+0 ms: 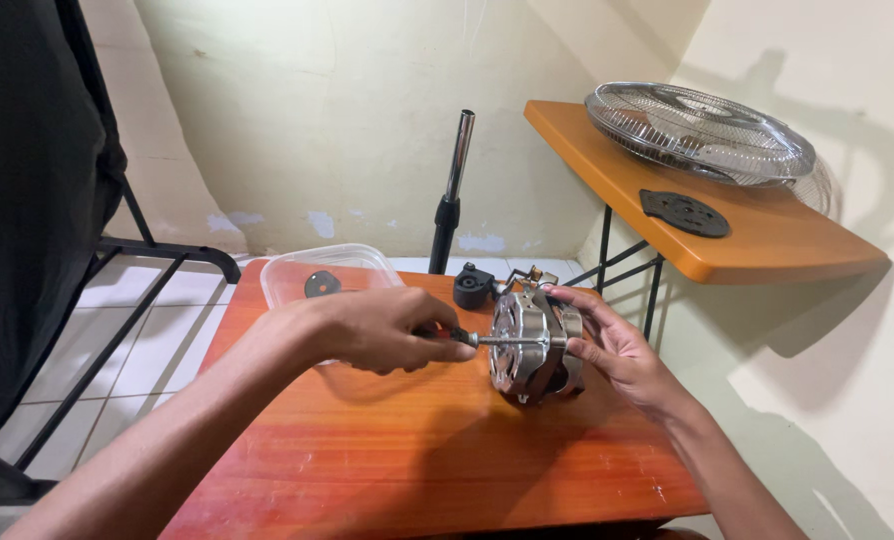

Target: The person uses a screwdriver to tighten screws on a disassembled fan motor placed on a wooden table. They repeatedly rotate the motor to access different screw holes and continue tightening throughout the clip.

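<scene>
A metal fan motor [535, 345] stands on its side on the orange wooden table [417, 450]. My right hand [617, 345] cups its far side and holds it steady. My left hand [387, 328] grips the handle of a screwdriver [502, 341]. The screwdriver's shaft runs horizontally into the motor's front face. Most of the handle is hidden inside my fist.
A clear plastic tub [329, 272] with a dark round part sits at the table's back left. A black plastic piece [475, 285] lies behind the motor. A fan pole [453, 190] leans on the wall. A wire fan grille [702, 130] and black disc [685, 212] rest on an orange shelf [767, 250].
</scene>
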